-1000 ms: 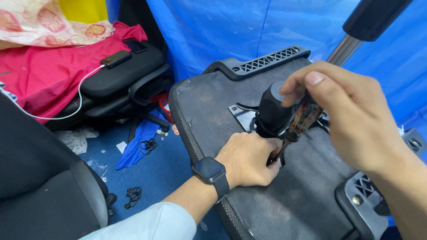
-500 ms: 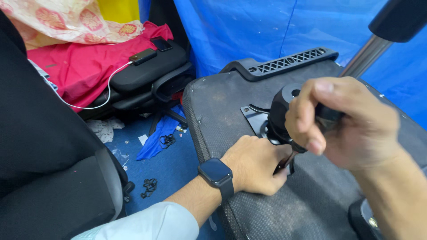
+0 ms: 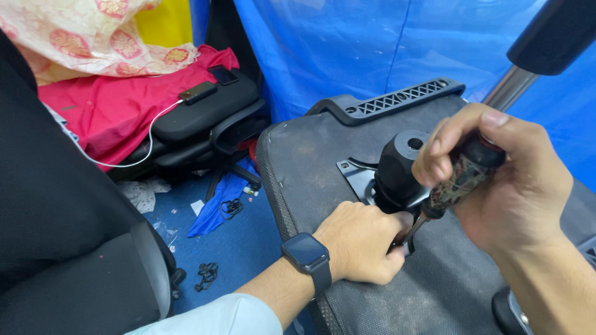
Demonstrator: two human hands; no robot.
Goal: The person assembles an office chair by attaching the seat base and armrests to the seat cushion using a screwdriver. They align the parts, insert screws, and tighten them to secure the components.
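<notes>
An upturned office chair seat (image 3: pixel 310 161) lies before me, its dark fabric underside facing up. A black cylindrical hub (image 3: pixel 400 164) rises from a metal plate (image 3: pixel 355 175) bolted to it. My right hand (image 3: pixel 496 180) is shut on a screwdriver (image 3: pixel 456 180) with a dark mottled handle, angled down and to the left. My left hand (image 3: pixel 363 242), a black smartwatch on the wrist, rests on the seat with its fingers closed around the screwdriver's shaft near the tip, beside the hub's base. The tip itself is hidden by my fingers.
A chrome post with a black end (image 3: pixel 534 56) stands at the upper right. Another black chair (image 3: pixel 205 124) lies on the blue floor, with two phones (image 3: pixel 198 92) on it, one on a white cable. Pink cloth (image 3: pixel 105 111), black chair back (image 3: pixel 56 236), scattered small parts (image 3: pixel 208 273), blue tarp (image 3: pixel 347 43).
The camera has drawn closer and shifted right. My right hand has re-gripped the screwdriver handle and rotated slightly. My left hand stays by the tip.
</notes>
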